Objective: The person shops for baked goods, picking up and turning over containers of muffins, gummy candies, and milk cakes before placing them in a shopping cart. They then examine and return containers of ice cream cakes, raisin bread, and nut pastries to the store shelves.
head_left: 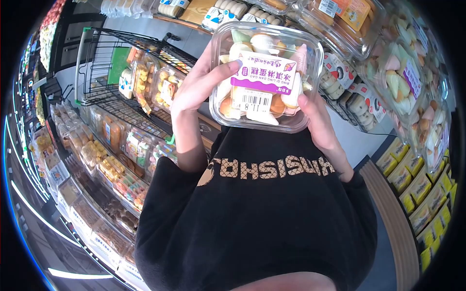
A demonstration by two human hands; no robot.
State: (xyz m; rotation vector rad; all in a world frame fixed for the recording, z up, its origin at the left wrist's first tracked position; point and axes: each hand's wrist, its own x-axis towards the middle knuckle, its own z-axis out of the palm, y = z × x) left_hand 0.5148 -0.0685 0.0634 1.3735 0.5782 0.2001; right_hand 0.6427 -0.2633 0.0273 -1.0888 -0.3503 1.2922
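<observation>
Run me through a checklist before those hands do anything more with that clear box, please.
1. Left hand on the clear box: ok, its thumb lies over the label.
2. Right hand on the clear box: ok, at the right side.
3. Grip underneath: cannot tell, the underside is hidden.
4. Barcode uncovered: ok, no finger lies over it.
5. Shopping cart empty: not ok, packages are in it.

Box label (264, 77): "冰淇淋蛋糕", "BING QI LING DAN GAO"; barcode sticker (252, 100): "11.8".
</observation>
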